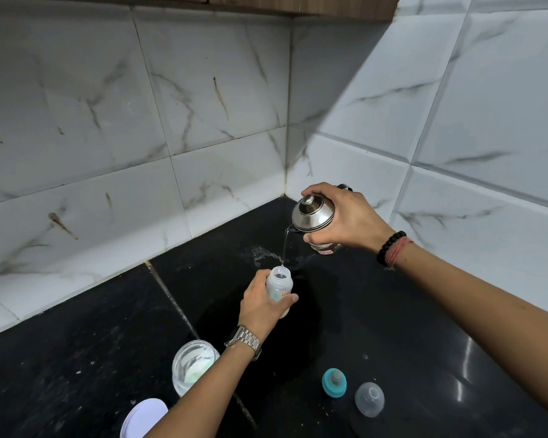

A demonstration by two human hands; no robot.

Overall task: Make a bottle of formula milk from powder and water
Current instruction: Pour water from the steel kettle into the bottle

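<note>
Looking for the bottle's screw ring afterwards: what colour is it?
Teal, with a grey nipple in its middle; the screw ring lies on the black counter, clearest in the head view.

kettle (313, 216) above bottle (279, 290) | jar (194, 366) left (near edge) | teat ring (334, 382) right of jar

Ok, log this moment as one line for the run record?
step: pouring water | right hand: tilting glass jug | left hand: steadying baby bottle on counter | teat ring, cap: off

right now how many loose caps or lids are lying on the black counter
3: a teal ring cap with teat near the right forearm, a clear dome cover beside it, and a white round lid at the bottom edge, partly hidden by the left arm.
</note>
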